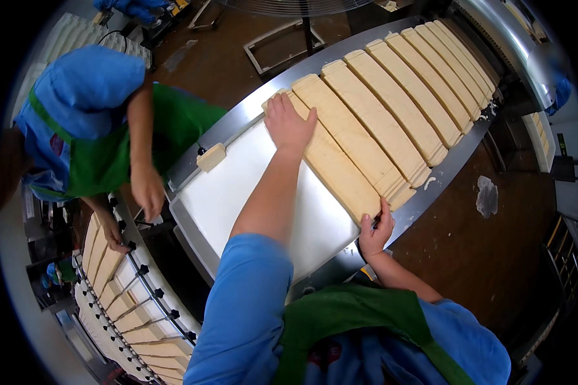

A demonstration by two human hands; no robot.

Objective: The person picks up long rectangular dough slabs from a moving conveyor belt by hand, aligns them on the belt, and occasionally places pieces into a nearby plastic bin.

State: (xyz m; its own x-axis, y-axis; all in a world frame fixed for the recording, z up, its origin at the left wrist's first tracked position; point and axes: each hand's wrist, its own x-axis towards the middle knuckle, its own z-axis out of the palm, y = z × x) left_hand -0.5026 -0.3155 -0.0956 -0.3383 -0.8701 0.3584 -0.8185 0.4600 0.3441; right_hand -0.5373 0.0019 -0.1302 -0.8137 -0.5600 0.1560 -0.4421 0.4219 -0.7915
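Right, front slab: long, flat, pale-yellow dough-like slab (pixel 331 168), end of the row nearest me, lying between my two hands.
Long axis: hand to hand, from upper left at my left hand (pixel 290 125) down to lower right at my right hand (pixel 376 234).
Far end: left palm down on it, fingers forward, thumb spread; can't tell if fingertips hook the edge.
Near end: right thumb and fingers at the end corner; can't tell if they're pinching.
Nearer hand: neither, both touch, one per end; left arm reaches out further.
White side: smooth white flat surface (pixel 321 224) runs along the slab's left long edge, under my left forearm.
Row side: second pale-yellow slab (pixel 353 138) runs close alongside on the right, roughly parallel.
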